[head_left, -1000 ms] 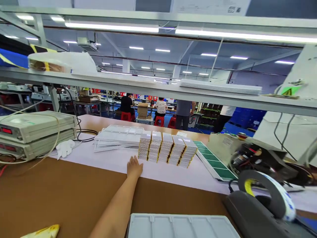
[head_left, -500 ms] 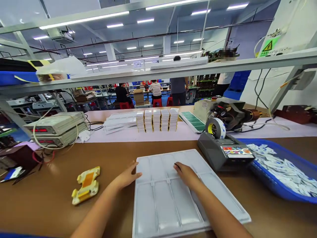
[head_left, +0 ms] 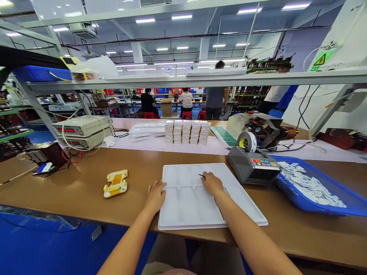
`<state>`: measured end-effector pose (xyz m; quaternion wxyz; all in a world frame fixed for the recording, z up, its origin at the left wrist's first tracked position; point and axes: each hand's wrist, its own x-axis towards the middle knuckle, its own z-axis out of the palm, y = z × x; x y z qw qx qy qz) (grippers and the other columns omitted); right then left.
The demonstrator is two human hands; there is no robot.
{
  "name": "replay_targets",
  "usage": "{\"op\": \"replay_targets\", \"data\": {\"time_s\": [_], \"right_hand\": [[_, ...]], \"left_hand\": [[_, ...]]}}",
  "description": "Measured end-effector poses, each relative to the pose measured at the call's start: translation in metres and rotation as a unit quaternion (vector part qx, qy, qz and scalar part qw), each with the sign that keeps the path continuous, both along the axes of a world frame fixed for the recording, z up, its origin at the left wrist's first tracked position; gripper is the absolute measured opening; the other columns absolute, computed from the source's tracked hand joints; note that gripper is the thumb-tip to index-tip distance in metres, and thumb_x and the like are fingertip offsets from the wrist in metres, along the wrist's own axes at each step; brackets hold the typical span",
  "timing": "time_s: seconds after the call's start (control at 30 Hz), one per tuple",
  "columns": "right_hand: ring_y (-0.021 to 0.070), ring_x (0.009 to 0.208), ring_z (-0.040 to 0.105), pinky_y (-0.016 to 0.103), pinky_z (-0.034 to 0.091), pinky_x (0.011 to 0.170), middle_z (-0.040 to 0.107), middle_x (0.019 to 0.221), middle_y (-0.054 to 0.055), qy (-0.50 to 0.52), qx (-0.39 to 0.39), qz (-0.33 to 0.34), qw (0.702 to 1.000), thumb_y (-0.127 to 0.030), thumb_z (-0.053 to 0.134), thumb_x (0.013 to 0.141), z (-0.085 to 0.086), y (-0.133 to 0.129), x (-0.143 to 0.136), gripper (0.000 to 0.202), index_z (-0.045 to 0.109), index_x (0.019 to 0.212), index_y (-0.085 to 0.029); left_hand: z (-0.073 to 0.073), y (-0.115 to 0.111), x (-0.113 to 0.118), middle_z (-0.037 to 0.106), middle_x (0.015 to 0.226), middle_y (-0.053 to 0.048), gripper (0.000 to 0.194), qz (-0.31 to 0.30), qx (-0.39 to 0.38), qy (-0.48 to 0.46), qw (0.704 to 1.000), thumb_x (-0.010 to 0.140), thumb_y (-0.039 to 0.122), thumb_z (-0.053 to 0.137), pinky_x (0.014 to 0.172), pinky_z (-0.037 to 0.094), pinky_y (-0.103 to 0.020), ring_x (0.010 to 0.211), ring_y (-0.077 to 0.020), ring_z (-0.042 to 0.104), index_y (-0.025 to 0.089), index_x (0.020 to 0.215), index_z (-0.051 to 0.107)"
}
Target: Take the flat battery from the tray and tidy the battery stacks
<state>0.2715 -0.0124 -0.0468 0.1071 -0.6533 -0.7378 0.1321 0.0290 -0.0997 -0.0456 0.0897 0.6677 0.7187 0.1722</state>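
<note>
Head view: white tray (head_left: pixel 186 198) lies flat on the brown tabletop (head_left: pixel 71 191), near edge just past the tabletop's front edge. Left hand (head_left: pixel 155 195) rests open, palm down, on the tray's left rim. Right hand (head_left: pixel 212 184) lies on the tray's middle, fingers loosely curled; a thin dark item at its fingertips, possibly a pen, too small to tell. Yellow clip (head_left: pixel 116 183) sits apart to the left, tape dispenser (head_left: pixel 252 166) just right, blue bin (head_left: pixel 315 189) beyond it. To steady the tray well, press evenly with both hands and keep the overhang small.
</note>
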Motion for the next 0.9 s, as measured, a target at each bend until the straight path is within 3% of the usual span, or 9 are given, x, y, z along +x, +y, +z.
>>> {"op": "replay_targets", "data": {"time_s": [0.1, 0.2, 0.33, 0.4, 0.47, 0.53, 0.7, 0.9], "right_hand": [[0.0193, 0.079, 0.054, 0.028, 0.036, 0.062, 0.053, 0.097, 0.008, 0.003, -0.031, 0.036, 0.999, -0.034, 0.034, 0.082, 0.003, 0.000, -0.006, 0.027, 0.051, 0.098, -0.019], [0.0173, 0.081, 0.055, 0.025, 0.038, 0.064, 0.056, 0.099, 0.007, 0.039, -0.062, 0.110, 0.991, -0.041, 0.042, 0.077, 0.006, -0.003, -0.011, 0.031, 0.053, 0.095, -0.019], [0.0197, 0.092, 0.052, 0.026, 0.037, 0.074, 0.053, 0.111, 0.008, 0.102, -0.045, 0.154, 0.982, -0.048, 0.046, 0.072, 0.009, -0.012, -0.003, 0.044, 0.052, 0.105, -0.019], [0.0213, 0.096, 0.051, 0.027, 0.036, 0.077, 0.054, 0.111, 0.007, 0.096, -0.056, 0.148, 0.983, -0.045, 0.049, 0.070, 0.009, -0.017, 0.006, 0.044, 0.053, 0.105, -0.020], [0.0225, 0.097, 0.050, 0.028, 0.036, 0.077, 0.056, 0.109, 0.006, 0.078, -0.080, 0.141, 0.984, -0.039, 0.054, 0.067, 0.008, -0.018, 0.017, 0.040, 0.055, 0.102, -0.021], [0.0228, 0.095, 0.051, 0.028, 0.036, 0.074, 0.057, 0.107, 0.005, 0.059, -0.093, 0.131, 0.985, -0.032, 0.057, 0.063, 0.005, -0.017, 0.028, 0.036, 0.057, 0.097, -0.022], [0.0191, 0.077, 0.055, 0.025, 0.035, 0.059, 0.062, 0.087, 0.002, 0.045, -0.096, 0.095, 0.990, -0.031, 0.056, 0.065, 0.001, -0.013, 0.041, 0.019, 0.058, 0.082, -0.022], [0.0169, 0.079, 0.054, 0.023, 0.033, 0.061, 0.061, 0.089, 0.000, 0.077, -0.054, 0.088, 0.992, -0.027, 0.053, 0.070, 0.006, -0.018, 0.037, 0.016, 0.059, 0.085, -0.024]], "left_hand": [[-0.002, -0.004, -0.011, 0.047, 0.123, -0.004, 0.037, 0.021, 0.020, -0.025, 0.999, 0.077, 0.017, 0.040, 0.099, 0.022, -0.040, 0.118, -0.0178, 0.035, 0.020, 0.112, 0.051], [0.008, -0.014, -0.035, 0.052, 0.117, -0.005, 0.036, 0.067, 0.054, -0.019, 0.996, 0.079, 0.022, 0.039, 0.095, 0.030, -0.034, 0.110, -0.0163, 0.044, 0.020, 0.113, 0.048], [0.037, -0.029, -0.082, 0.049, 0.116, -0.011, 0.037, 0.223, 0.177, 0.036, 0.958, 0.081, 0.035, 0.035, 0.093, 0.030, -0.035, 0.110, -0.0207, 0.042, 0.015, 0.109, 0.047], [0.051, -0.029, -0.104, 0.052, 0.109, -0.016, 0.044, 0.321, 0.125, 0.042, 0.938, 0.076, 0.045, 0.040, 0.087, 0.035, -0.040, 0.103, -0.0264, 0.047, 0.014, 0.106, 0.049], [0.059, -0.022, -0.119, 0.054, 0.103, -0.020, 0.055, 0.377, 0.017, 0.020, 0.926, 0.069, 0.054, 0.044, 0.079, 0.039, -0.042, 0.096, -0.0305, 0.050, 0.012, 0.103, 0.050], [0.064, -0.013, -0.127, 0.055, 0.099, -0.021, 0.056, 0.387, -0.042, 0.001, 0.921, 0.063, 0.057, 0.049, 0.075, 0.040, -0.041, 0.093, -0.0318, 0.052, 0.012, 0.096, 0.053], [0.072, 0.005, -0.122, 0.060, 0.086, -0.013, 0.036, 0.364, -0.057, -0.018, 0.929, 0.059, 0.038, 0.058, 0.068, 0.043, -0.035, 0.084, -0.0272, 0.056, 0.016, 0.087, 0.055], [0.086, 0.026, -0.081, 0.059, 0.098, -0.005, 0.051, 0.261, -0.024, -0.088, 0.961, 0.067, 0.043, 0.050, 0.062, 0.044, -0.025, 0.079, -0.0176, 0.057, 0.022, 0.113, 0.044]]}}
